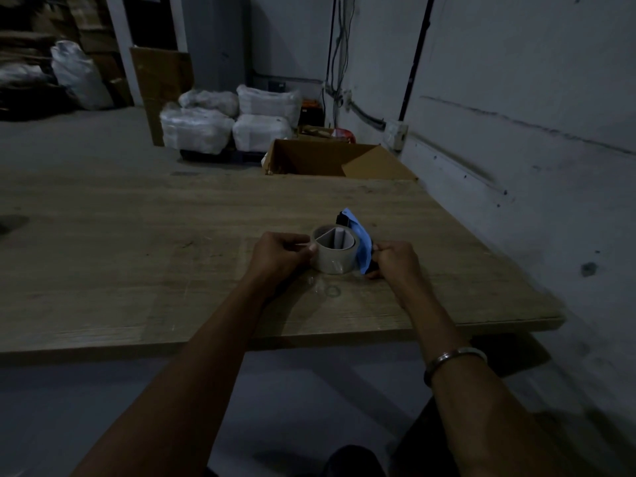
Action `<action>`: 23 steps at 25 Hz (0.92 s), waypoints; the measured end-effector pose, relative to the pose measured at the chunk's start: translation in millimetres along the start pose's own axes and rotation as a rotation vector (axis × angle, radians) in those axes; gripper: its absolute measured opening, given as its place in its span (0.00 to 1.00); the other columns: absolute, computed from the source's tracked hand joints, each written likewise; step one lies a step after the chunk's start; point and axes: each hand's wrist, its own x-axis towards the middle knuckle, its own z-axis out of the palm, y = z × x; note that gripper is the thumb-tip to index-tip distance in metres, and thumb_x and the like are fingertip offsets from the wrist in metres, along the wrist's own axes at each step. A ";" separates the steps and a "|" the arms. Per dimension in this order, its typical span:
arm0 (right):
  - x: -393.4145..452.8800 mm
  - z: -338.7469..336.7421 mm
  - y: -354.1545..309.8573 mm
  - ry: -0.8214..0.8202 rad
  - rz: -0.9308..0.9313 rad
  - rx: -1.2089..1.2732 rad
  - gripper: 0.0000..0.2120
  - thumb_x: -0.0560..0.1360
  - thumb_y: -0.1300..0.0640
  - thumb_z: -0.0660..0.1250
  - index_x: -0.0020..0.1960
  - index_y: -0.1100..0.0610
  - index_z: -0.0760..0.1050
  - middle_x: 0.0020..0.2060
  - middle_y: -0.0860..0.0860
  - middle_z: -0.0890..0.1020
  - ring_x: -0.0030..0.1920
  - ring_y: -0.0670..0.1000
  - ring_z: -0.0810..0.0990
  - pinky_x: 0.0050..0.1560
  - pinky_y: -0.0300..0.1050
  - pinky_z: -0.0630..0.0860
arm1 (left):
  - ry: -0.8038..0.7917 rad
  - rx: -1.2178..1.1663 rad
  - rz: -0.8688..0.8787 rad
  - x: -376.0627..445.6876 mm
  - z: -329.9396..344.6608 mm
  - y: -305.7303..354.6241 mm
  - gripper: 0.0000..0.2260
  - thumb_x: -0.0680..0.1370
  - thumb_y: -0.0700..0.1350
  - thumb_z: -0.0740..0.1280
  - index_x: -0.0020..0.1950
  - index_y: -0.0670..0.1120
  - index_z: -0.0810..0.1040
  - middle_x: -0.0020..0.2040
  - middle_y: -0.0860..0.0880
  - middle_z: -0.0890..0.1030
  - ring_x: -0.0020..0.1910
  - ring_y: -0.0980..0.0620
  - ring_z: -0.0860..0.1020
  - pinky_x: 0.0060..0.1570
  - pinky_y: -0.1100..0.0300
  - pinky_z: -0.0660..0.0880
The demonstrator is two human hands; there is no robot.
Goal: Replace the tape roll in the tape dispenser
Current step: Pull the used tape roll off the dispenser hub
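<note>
Tape roll and blue tape dispenser sit together near the right part of a wide wooden table, the biggest thing in view, whose near edge runs across the middle of the scene. Behind the table's far edge stands an open cardboard box, and further back on the floor lie several white wrapped bundles stacked against a leaning brown board. A grey wall rises to the right, with dark cables running down it. Both bare forearms reach forward over the table. The left hand has its fingers curled and pinches at the left side of the roll, thumb and forefinger meeting at the roll's outer surface, where a thin pale strip shows. The right hand is clenched around the dispenser's right side, just beside the blue plate. The pale roll rests against that plate, its open core facing up and to the left, with a light part of the dispenser visible inside it. A metal bangle circles the right wrist. A faint ring mark shows on the tabletop, just in front of the roll.
</note>
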 end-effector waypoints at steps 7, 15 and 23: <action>-5.5 1.9 -0.5 0.012 -0.026 -0.005 0.12 0.78 0.64 0.63 0.42 0.59 0.84 0.40 0.57 0.86 0.41 0.56 0.86 0.43 0.49 0.83 | 0.036 0.030 0.018 -3.1 4.3 0.2 0.18 0.71 0.47 0.76 0.59 0.44 0.81 0.51 0.47 0.85 0.45 0.53 0.85 0.48 0.54 0.83; -10.2 1.8 -0.5 0.023 -0.094 -0.039 0.10 0.78 0.60 0.65 0.47 0.57 0.85 0.39 0.54 0.86 0.40 0.52 0.83 0.36 0.43 0.77 | 0.099 0.083 0.083 -7.1 13.5 -0.5 0.21 0.67 0.53 0.79 0.55 0.44 0.84 0.47 0.50 0.86 0.44 0.57 0.84 0.48 0.56 0.83; -4.9 2.8 5.3 0.005 -0.126 -0.010 0.11 0.77 0.58 0.64 0.54 0.52 0.84 0.47 0.52 0.87 0.48 0.54 0.85 0.54 0.60 0.82 | 0.206 0.247 0.136 -21.4 23.0 -3.6 0.19 0.72 0.52 0.75 0.58 0.45 0.81 0.51 0.50 0.84 0.46 0.58 0.81 0.44 0.63 0.78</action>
